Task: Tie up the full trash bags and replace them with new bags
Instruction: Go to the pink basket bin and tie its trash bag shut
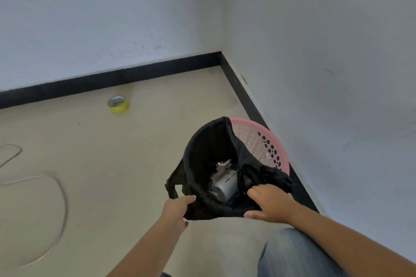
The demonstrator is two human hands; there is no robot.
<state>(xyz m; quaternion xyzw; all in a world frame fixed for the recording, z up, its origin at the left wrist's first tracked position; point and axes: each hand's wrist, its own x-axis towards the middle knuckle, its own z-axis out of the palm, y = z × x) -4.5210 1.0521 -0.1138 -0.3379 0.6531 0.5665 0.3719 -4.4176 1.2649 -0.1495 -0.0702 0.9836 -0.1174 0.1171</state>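
Our left hand (177, 207) and right hand (267, 203) each pinch the black trash bag (209, 153) rim, keeping its mouth spread for tying; pink basket (267, 135) sits at its 2 o'clock.

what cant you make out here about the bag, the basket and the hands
Head view only:
- black bag: how full, its folds hide the bottom.
- white container: label too small.
- pink basket: base hidden behind the bag.
- left hand, right hand: fingertips buried in plastic.

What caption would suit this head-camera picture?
Both hands, left hand and right hand, grip an open black trash bag beside a pink basket.
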